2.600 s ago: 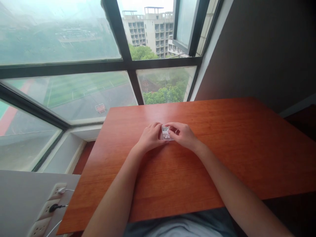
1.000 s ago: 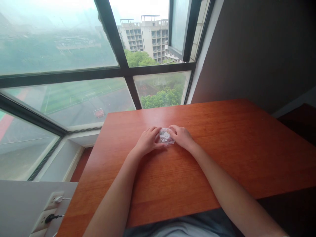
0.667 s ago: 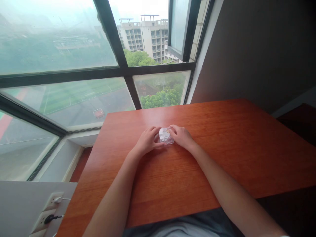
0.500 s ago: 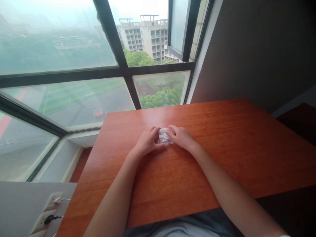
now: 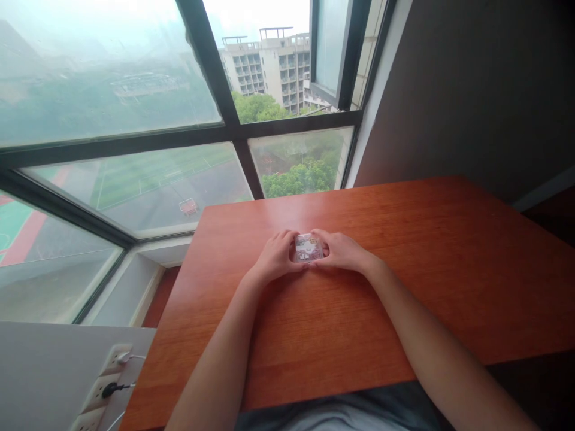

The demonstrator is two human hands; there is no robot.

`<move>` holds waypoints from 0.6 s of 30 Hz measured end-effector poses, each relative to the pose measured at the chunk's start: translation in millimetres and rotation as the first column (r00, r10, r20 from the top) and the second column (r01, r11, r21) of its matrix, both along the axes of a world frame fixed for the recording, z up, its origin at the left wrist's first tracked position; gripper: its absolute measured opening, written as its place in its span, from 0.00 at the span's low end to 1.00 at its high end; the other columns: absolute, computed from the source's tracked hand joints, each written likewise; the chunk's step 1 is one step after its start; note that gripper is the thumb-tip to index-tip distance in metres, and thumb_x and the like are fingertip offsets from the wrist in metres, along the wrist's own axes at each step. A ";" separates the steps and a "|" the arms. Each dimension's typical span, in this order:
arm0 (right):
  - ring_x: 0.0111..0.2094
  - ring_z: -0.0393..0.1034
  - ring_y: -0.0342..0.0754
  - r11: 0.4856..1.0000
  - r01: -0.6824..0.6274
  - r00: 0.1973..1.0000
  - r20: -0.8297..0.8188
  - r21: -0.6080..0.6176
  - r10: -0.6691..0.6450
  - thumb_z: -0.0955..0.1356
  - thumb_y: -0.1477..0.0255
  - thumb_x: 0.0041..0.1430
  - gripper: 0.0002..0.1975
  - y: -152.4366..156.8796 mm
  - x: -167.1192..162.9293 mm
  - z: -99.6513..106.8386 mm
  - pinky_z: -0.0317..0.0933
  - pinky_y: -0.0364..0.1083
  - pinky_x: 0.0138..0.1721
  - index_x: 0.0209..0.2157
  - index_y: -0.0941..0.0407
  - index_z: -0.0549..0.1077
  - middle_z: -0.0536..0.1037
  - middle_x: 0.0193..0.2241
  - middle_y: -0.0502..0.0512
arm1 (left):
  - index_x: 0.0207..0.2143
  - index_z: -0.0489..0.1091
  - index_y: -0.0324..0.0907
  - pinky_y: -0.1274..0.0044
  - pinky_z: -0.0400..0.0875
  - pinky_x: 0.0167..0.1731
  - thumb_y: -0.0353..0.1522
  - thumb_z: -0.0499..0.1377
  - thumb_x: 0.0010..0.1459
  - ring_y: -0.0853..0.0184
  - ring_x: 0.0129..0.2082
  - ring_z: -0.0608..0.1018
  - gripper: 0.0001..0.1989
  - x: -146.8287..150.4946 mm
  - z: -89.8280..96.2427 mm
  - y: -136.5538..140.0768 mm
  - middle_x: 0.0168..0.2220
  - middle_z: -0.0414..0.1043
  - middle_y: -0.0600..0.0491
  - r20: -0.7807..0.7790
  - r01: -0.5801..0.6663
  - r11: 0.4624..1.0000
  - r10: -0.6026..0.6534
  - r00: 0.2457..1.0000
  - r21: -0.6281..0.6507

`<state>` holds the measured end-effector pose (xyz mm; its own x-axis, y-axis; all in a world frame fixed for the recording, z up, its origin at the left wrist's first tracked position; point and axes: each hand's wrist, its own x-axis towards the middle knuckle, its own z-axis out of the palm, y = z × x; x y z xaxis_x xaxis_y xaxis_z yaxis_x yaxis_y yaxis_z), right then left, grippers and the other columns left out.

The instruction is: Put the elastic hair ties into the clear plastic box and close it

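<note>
While we are cupping the small clear box [image 5: 309, 248] from both sides, it is sitting on the wooden table [image 5: 368, 323], well back from the edge nearest us and closer to the edge by the window frame [image 5: 240, 127]. Our left hand [image 5: 279, 254] is standing partly open, its fingers curving towards the far left corner and its thumb lying along the near side. Our right hand [image 5: 344, 250] is mirroring it, also half curled, with fingers at the far right corner and thumb at the near side, so we are keeping the box gripped between the two. The thumbs are nearly meeting in front. Whitish and pinkish pieces are showing inside, but they are looking too small to name, and we are not managing to tell whether a lid is fully seated.

As we are judging it, the main risk is coming from uneven pressure: were one hand pushing harder, the box could be skidding across the glossy tabletop or tipping. If the lid is sitting loose, a hard squeeze could be popping it up and scattering the pieces. Our fingers are also covering the corners, so a poor fit there could be going unnoticed.
</note>
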<state>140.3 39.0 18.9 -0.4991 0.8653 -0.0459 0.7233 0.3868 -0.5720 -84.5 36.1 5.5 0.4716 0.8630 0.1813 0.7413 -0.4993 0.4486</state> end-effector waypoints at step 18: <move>0.26 0.65 0.44 0.999 0.007 0.997 -0.082 -0.033 -0.009 0.74 0.56 0.48 0.36 -0.1 0.8 2.9 0.52 0.42 0.28 0.57 0.55 0.66 0.73 0.26 0.47 | 0.53 0.62 0.45 0.68 0.67 0.44 0.44 0.68 0.45 0.56 0.48 0.72 0.34 1.1 3.7 -0.8 0.49 0.70 0.48 0.046 0.011 1.000 -0.010 0.999 -0.026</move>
<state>141.1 38.9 21.9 -0.4954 0.8680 -0.0334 0.6765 0.3614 -0.6416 -83.5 35.3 9.2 0.4722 0.8630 0.1797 0.7147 -0.4942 0.4950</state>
